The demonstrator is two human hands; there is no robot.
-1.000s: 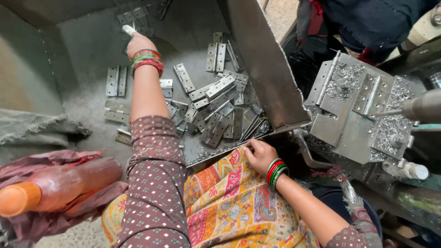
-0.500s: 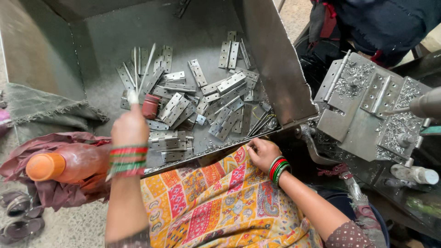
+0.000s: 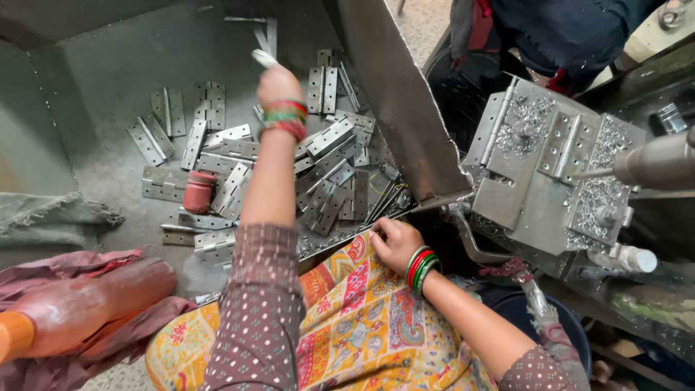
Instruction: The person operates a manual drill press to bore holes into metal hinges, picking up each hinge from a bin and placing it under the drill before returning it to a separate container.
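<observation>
Left hand lifts a hinge over a tray of hinges; right hand rests at the tray's near edge.

The left hand (image 3: 279, 90), in the upper middle of the frame, is closed around a pale metal hinge (image 3: 263, 58) that sticks out above its fingers, over the grey metal tray (image 3: 108, 80). Loose steel hinges (image 3: 329, 156) lie scattered and heaped below it, and a small reddish cylinder (image 3: 198, 192) stands left of the forearm. The right hand (image 3: 397, 245), at lower centre, has its fingers curled on the patterned cloth (image 3: 362, 318) at the tray's edge; whether it grips anything cannot be told. A drilling jig (image 3: 550, 174) covered in shavings sits at right.
</observation>
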